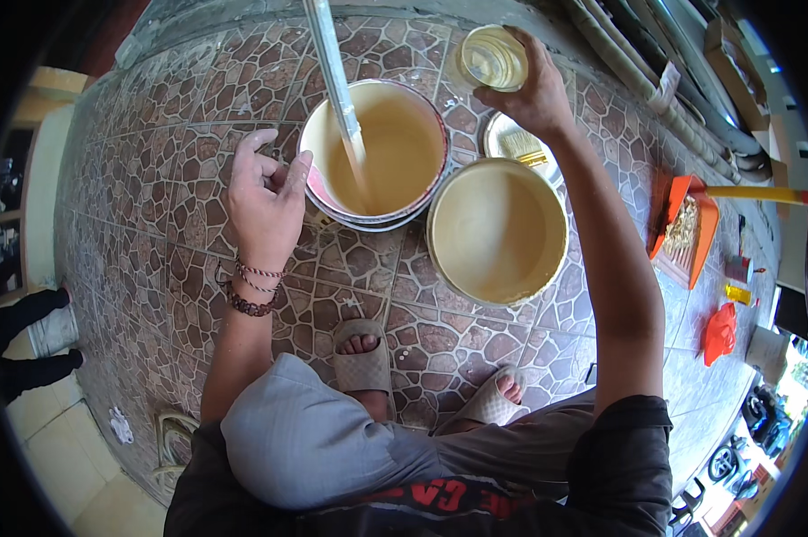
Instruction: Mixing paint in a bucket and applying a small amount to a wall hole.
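Daylight glare lower right; edges bowed.

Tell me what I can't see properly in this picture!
All in the head view:
Stick: lower tip hidden in the cream liquid; top cut off by the upper edge.
Clear cup: the right hand covers part of its side.
White dish: partly hidden behind the pale bucket.
Motorbikes near the right edge: too small and blurred for details.
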Tool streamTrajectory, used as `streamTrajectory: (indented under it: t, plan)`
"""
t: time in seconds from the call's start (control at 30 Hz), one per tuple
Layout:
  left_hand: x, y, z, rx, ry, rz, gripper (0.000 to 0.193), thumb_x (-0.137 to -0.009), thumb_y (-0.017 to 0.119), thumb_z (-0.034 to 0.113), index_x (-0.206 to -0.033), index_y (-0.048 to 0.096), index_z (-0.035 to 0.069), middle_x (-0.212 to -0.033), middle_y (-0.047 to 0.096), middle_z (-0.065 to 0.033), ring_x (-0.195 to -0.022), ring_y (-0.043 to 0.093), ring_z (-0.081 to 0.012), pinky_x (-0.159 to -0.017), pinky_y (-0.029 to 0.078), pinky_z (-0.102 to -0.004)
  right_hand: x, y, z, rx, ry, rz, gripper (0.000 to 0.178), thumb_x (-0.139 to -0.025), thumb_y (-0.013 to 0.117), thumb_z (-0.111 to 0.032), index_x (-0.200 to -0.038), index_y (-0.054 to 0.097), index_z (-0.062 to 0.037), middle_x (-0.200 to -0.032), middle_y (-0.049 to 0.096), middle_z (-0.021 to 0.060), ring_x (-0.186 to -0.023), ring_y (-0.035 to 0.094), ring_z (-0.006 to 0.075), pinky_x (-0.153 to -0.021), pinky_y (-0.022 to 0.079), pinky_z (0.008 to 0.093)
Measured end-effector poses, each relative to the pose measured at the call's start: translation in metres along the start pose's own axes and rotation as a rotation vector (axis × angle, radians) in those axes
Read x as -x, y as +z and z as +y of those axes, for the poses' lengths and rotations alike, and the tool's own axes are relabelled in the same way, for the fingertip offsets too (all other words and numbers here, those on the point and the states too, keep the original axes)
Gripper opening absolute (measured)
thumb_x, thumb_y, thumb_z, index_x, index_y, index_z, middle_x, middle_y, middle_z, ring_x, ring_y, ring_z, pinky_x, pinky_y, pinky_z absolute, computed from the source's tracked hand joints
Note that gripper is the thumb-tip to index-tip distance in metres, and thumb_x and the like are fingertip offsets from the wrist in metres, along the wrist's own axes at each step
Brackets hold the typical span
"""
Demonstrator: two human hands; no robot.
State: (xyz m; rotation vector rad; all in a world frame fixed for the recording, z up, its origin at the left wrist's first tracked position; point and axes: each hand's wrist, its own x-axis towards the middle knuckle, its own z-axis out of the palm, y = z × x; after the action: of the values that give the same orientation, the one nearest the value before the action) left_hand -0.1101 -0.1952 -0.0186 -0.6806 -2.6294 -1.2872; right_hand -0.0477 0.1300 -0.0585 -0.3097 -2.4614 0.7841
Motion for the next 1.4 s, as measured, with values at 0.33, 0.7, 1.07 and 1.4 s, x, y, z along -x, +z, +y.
streamTrajectory:
  t: [0.33,0.7,1.07,1.4]
  plan:
    - [0.011,0.006,0.006,0.112,0.189,-0.154,0.016,-0.086,0.061,0.004,-0.077,0.049,0.001,-0.063,0.042,0.0056,-0.057,0.034,-0.0009,-0.05,0.029,-0.0176,0.012,-0.017,-0.001,-0.21,0.046,0.078,0.086,-0.056,0.084,-0.021,-0.126,0.039,-0.0003,-0.119,0.052,0.0176,-0.111,0.053,0.0287,-0.095,0.043,0.037]
    - [-0.01,0.02,0.001,0.35,0.088,-0.041,0.012,-0.082,0.066,0.007,-0.084,0.056,0.0,-0.061,0.054,0.0031,-0.054,0.044,0.0007,-0.046,0.032,-0.0165,-0.012,-0.043,-0.049,-0.806,0.004,0.243,0.088,-0.056,0.085,-0.011,-0.127,0.034,-0.0015,-0.118,0.049,0.0101,-0.11,0.05,0.0205,-0.094,0.043,0.0339]
    - [-0.003,0.006,0.023,0.28,0.014,-0.113,0.012,-0.079,0.068,0.003,-0.08,0.056,0.003,-0.065,0.051,0.0044,-0.053,0.04,0.0017,-0.047,0.03,-0.0144,-0.018,-0.045,-0.09,-0.094,-0.38,0.204,0.088,-0.06,0.085,-0.029,-0.126,0.038,0.0055,-0.12,0.048,0.0155,-0.109,0.052,0.024,-0.094,0.044,0.0354]
    - [-0.039,-0.12,0.148,0.32,0.18,-0.078,0.079,-0.065,0.081,0.017,-0.127,0.037,-0.002,-0.123,0.046,-0.021,-0.106,0.053,-0.0309,-0.086,0.046,-0.0381,-0.049,-0.136,-0.291,-0.446,-0.277,-0.096,0.099,-0.058,0.085,-0.023,-0.133,0.027,0.006,-0.128,0.043,0.0199,-0.114,0.05,0.0275,-0.095,0.044,0.038]
